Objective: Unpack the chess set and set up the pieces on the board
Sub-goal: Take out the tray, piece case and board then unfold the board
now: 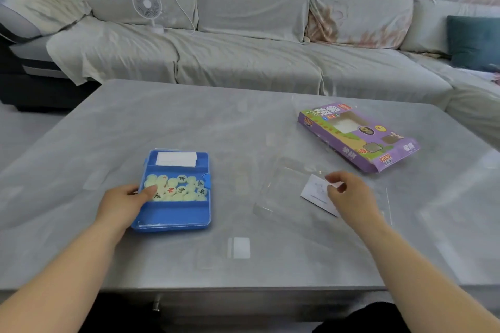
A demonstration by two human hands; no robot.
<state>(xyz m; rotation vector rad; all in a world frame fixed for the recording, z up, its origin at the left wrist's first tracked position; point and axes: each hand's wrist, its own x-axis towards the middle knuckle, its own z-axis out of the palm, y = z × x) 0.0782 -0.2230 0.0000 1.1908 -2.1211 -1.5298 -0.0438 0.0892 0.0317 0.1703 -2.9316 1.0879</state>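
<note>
A blue plastic tray lies on the grey table, left of centre. Its middle compartment holds several pale round chess pieces with red and black characters. A folded white sheet fills the tray's far compartment. My left hand grips the tray's left edge, thumb over the rim beside the pieces. My right hand pinches a small white paper card above a clear plastic lid lying flat on the table. The purple cardboard box of the set lies at the far right.
The grey table has a glossy top with reflections. Behind it stands a long sofa under a grey cover, with a small white fan on it and a teal cushion at the right.
</note>
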